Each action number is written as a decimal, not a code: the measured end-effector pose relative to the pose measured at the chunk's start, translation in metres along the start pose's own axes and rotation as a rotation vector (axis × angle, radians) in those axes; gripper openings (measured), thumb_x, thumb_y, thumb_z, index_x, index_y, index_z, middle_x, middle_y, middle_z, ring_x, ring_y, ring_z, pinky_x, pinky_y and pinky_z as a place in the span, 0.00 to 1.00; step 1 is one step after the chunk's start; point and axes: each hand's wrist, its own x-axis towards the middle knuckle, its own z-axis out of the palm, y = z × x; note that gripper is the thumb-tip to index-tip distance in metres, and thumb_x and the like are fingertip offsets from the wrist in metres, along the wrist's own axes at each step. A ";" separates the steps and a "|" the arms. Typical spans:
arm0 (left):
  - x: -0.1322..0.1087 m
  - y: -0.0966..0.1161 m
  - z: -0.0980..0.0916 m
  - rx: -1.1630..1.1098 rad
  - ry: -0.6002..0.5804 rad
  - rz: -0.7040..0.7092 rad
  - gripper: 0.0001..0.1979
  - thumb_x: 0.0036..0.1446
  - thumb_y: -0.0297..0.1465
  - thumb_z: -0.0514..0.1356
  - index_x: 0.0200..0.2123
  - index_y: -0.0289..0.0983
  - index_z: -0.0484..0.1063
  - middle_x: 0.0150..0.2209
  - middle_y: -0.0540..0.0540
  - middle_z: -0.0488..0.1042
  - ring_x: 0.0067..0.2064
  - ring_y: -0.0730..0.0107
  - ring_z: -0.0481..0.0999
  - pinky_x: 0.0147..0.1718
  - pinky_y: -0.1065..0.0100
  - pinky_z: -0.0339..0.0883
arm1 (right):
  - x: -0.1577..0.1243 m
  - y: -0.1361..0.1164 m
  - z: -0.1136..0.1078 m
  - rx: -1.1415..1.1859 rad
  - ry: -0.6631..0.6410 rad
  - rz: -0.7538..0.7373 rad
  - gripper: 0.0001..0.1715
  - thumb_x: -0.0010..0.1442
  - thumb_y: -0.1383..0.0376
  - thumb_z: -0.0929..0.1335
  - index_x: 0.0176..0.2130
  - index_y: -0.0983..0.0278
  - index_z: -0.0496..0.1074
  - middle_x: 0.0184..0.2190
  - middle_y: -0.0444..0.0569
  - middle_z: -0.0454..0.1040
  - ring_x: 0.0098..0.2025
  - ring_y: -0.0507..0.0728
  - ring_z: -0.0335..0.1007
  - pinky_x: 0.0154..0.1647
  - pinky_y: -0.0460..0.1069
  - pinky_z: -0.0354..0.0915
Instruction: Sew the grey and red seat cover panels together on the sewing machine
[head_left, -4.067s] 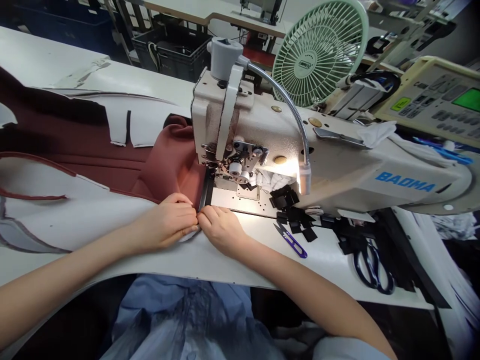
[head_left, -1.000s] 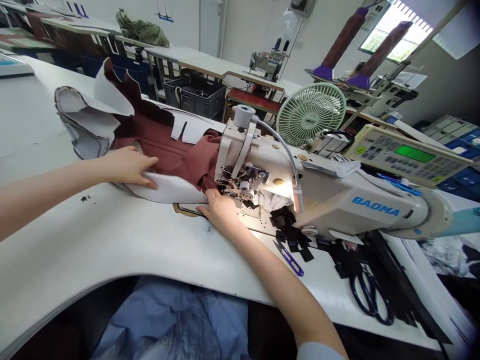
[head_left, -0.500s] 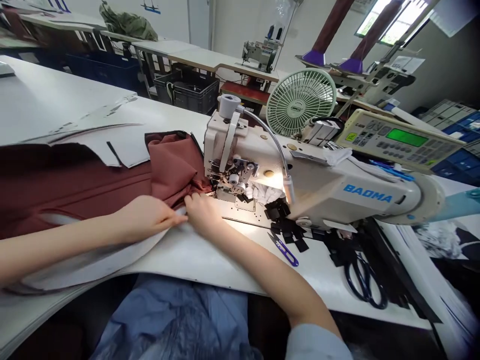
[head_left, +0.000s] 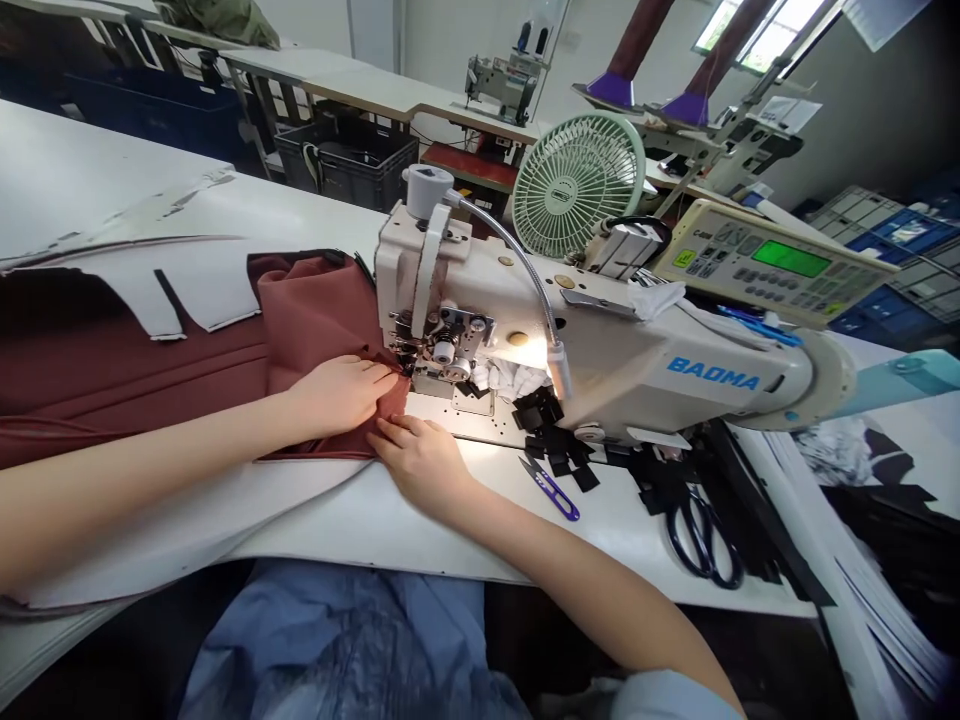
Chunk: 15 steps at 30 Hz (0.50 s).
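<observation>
A reddish-brown fabric piece (head_left: 187, 365) with white backing lies across the white table (head_left: 360, 520) and runs up to the needle of the cream sewing machine (head_left: 615, 370). My left hand (head_left: 341, 392) rests on the fabric just left of the presser foot, fingers curled and pressing the cloth down. My right hand (head_left: 420, 455) lies on the fabric's near edge in front of the needle plate, fingers bent onto the cloth.
Purple thread snips (head_left: 551, 488) and black fabric scraps (head_left: 555, 440) lie right of my hands. Dark scissors (head_left: 701, 540) sit further right. A green fan (head_left: 577, 185) and a control panel (head_left: 772, 265) stand behind the machine. Other tables fill the back.
The fabric has been spread flat and drawn toward the needle. My left hand moved right onto the cloth beside the presser foot; my right hand shifted slightly nearer along the edge.
</observation>
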 end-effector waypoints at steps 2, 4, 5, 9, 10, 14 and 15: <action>-0.003 -0.004 0.002 -0.012 0.002 0.037 0.20 0.62 0.27 0.53 0.55 0.35 0.73 0.54 0.38 0.76 0.49 0.56 0.77 0.52 0.57 0.66 | 0.003 -0.004 0.003 -0.025 -0.004 -0.007 0.22 0.72 0.68 0.58 0.61 0.65 0.69 0.61 0.55 0.71 0.61 0.59 0.65 0.52 0.54 0.68; -0.007 -0.002 0.007 -0.011 0.049 0.052 0.21 0.64 0.29 0.52 0.58 0.37 0.71 0.56 0.35 0.74 0.52 0.51 0.76 0.54 0.52 0.65 | 0.003 -0.009 0.005 -0.037 0.010 -0.014 0.24 0.73 0.69 0.56 0.62 0.66 0.67 0.62 0.55 0.70 0.62 0.60 0.64 0.52 0.55 0.68; -0.009 0.001 0.010 -0.004 0.078 0.049 0.21 0.64 0.29 0.52 0.58 0.38 0.72 0.56 0.34 0.74 0.54 0.48 0.75 0.53 0.50 0.65 | 0.002 -0.011 0.004 -0.034 0.014 -0.012 0.24 0.73 0.69 0.55 0.63 0.67 0.66 0.62 0.55 0.70 0.63 0.60 0.63 0.52 0.55 0.68; -0.012 0.015 0.019 0.016 0.171 0.039 0.21 0.64 0.30 0.51 0.57 0.40 0.73 0.55 0.34 0.73 0.57 0.44 0.72 0.52 0.49 0.65 | -0.021 -0.012 -0.016 0.054 -0.010 0.037 0.25 0.73 0.64 0.59 0.65 0.67 0.62 0.67 0.55 0.63 0.66 0.59 0.60 0.57 0.54 0.66; -0.012 0.017 0.020 0.013 0.184 0.052 0.20 0.65 0.31 0.51 0.56 0.39 0.73 0.55 0.34 0.73 0.57 0.44 0.71 0.52 0.49 0.65 | -0.033 -0.009 -0.025 0.093 -0.014 0.063 0.26 0.72 0.62 0.61 0.65 0.66 0.61 0.67 0.55 0.62 0.64 0.59 0.62 0.58 0.54 0.65; -0.008 0.019 0.023 0.017 0.213 0.112 0.18 0.66 0.33 0.52 0.55 0.35 0.73 0.51 0.34 0.75 0.51 0.46 0.74 0.49 0.50 0.65 | -0.105 0.015 -0.063 0.192 0.051 0.419 0.18 0.69 0.64 0.64 0.57 0.62 0.70 0.54 0.52 0.76 0.53 0.57 0.72 0.54 0.52 0.66; -0.007 0.019 0.024 0.030 0.216 0.119 0.18 0.67 0.33 0.52 0.54 0.34 0.72 0.49 0.34 0.75 0.50 0.46 0.74 0.48 0.51 0.66 | -0.127 0.023 -0.070 0.168 0.098 0.571 0.14 0.69 0.64 0.63 0.52 0.62 0.73 0.48 0.51 0.78 0.50 0.57 0.73 0.51 0.51 0.67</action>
